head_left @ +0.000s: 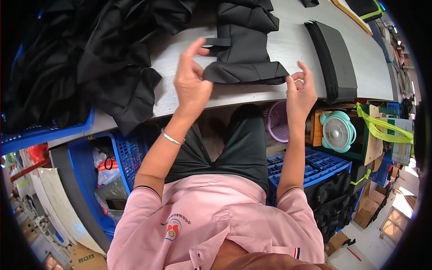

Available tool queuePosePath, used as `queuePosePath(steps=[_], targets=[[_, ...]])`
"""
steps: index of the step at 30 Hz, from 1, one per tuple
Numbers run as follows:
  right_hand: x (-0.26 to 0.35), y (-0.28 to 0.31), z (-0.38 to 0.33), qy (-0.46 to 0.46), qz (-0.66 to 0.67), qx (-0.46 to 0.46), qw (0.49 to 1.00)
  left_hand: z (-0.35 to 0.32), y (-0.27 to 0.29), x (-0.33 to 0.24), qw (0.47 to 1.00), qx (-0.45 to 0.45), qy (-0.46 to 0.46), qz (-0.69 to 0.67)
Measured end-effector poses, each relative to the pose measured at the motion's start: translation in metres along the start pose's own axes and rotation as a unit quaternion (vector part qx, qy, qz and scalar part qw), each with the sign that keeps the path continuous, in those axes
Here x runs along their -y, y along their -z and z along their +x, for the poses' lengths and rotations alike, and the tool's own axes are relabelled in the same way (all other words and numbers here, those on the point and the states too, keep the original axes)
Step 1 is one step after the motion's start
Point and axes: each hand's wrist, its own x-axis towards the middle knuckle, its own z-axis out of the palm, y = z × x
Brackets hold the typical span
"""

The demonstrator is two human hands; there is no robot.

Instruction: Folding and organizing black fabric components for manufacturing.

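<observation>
A black cloth piece (245, 47) lies lengthwise on the table, its near end turned up into a flat fold with a loose strap at the left. At the fold's left end is my left hand (192, 85), index finger raised and the other fingers curled against the cloth; the exact grip is partly hidden. My right hand (300, 94) pinches the fold's right corner between thumb and fingers. The fold is stretched level between both hands, close to the table's front edge.
Black cloth (119, 58) is heaped at the left, partly over a blue crate. A stack of flat black pieces (335, 63) lies at the right. Below it are a teal fan (337, 131), a purple basket (277, 121) and a blue crate (310, 166). Another blue crate (128, 153) stands left of my legs.
</observation>
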Motion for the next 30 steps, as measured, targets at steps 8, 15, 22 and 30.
queuePosePath(steps=[8, 15, 22, 30], targets=[[0.011, -0.008, -0.017, -0.045, 0.077, -0.012, 0.996, 0.009, -0.023, -0.019, 0.977, 0.012, -0.182, 0.112], [-0.02, -0.002, 0.002, -0.014, -0.046, -0.071, 0.996, 0.039, -0.039, 0.018, 0.988, 0.062, -0.092, 0.106], [-0.058, 0.065, 0.061, 0.18, -0.265, -0.206, 0.925, 0.025, -0.026, -0.021, 0.996, 0.089, 0.0, 0.021], [-0.114, 0.128, 0.14, -0.071, -0.148, 0.007, 0.986, -0.028, -0.005, -0.034, 0.993, -0.028, -0.096, -0.063]])
